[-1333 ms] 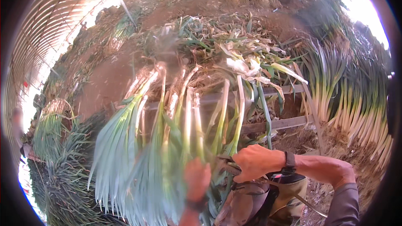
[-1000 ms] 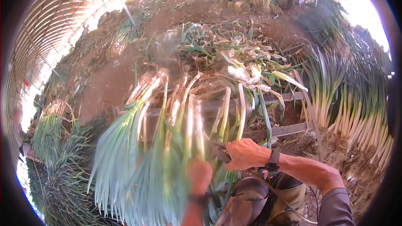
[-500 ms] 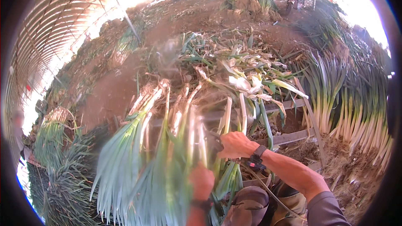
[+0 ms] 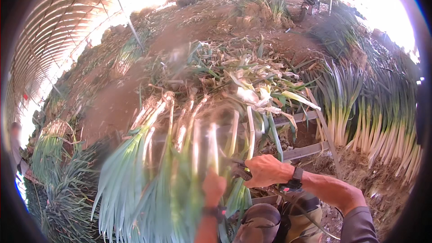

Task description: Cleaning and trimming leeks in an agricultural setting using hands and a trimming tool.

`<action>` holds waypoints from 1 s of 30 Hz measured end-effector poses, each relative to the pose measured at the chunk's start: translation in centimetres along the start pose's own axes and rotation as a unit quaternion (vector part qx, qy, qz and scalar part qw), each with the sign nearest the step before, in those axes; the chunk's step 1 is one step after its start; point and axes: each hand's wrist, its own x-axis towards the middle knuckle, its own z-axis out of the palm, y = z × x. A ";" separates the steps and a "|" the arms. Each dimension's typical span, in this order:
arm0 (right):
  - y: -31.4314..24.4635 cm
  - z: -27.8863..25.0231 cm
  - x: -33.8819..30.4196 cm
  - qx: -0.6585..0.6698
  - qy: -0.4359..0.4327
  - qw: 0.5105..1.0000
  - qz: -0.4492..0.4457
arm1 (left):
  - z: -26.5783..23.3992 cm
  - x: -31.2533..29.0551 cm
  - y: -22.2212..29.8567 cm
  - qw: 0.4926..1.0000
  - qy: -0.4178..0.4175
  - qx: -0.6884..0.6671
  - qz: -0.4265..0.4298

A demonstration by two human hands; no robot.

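My left hand [image 4: 213, 190], slightly blurred, is closed around a leek [image 4: 213, 146] whose pale shaft points away from me. More leeks [image 4: 126, 162] lie side by side to its left, roots far and green leaves toward me. Just right of it, my right hand [image 4: 268, 171] grips a dark hand tool [image 4: 240, 169], its front end near the leek; its exact kind is hard to make out. A thin hose [image 4: 310, 218] runs below my right forearm. Two bare pale shafts [image 4: 250, 130] stand beyond my right hand.
A heap of stripped leaves [image 4: 252, 76] lies beyond a wooden frame [image 4: 306, 150]. Rows of leeks [image 4: 360, 117] lean at the right, and bundles [image 4: 58, 166] lie at the left. A person [image 4: 17, 146] stands at the far left edge; a motorbike [image 4: 310, 0] is at the back.
My right hand with the tool has moved right and toward me, away from the leek. My left hand stays around the leek. The whole view has shifted slightly.
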 end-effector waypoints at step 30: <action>3.4 -0.9 -5.6 -0.013 0.010 0.999 0.034 | 4.7 7.9 1.0 0.983 -0.010 -0.164 0.088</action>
